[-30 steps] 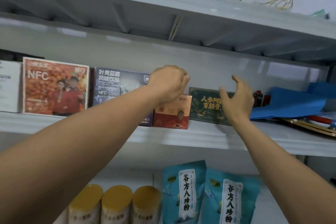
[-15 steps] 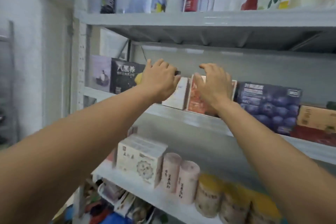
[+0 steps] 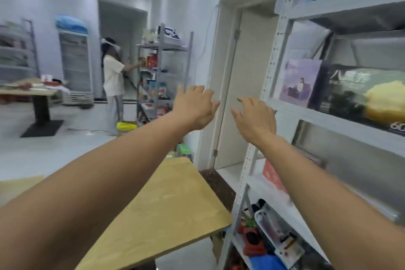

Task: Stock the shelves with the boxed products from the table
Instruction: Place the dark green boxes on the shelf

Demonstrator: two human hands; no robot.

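Both arms reach out in front of me, away from the shelves. My left hand [image 3: 195, 106] hangs in the air with fingers spread and holds nothing. My right hand [image 3: 255, 118] is beside it, fingers relaxed and empty, just left of the grey metal shelf unit [image 3: 271, 72]. On the shelf at the right stand a purple box [image 3: 299, 82] and a dark box with a yellow picture [image 3: 359, 92]. A wooden table [image 3: 166, 210] lies below my arms, its visible top bare.
A closed pale door [image 3: 243, 85] stands behind my hands. Across the room a person in a white shirt [image 3: 112, 76] works at another shelf unit [image 3: 162, 76]. A second table [image 3: 32, 92] with goods and a glass-door fridge [image 3: 74, 59] stand at far left.
My view has swung left from the shelf toward the room. Both hands have left the boxes on the shelf and now hang open in the air before the door.
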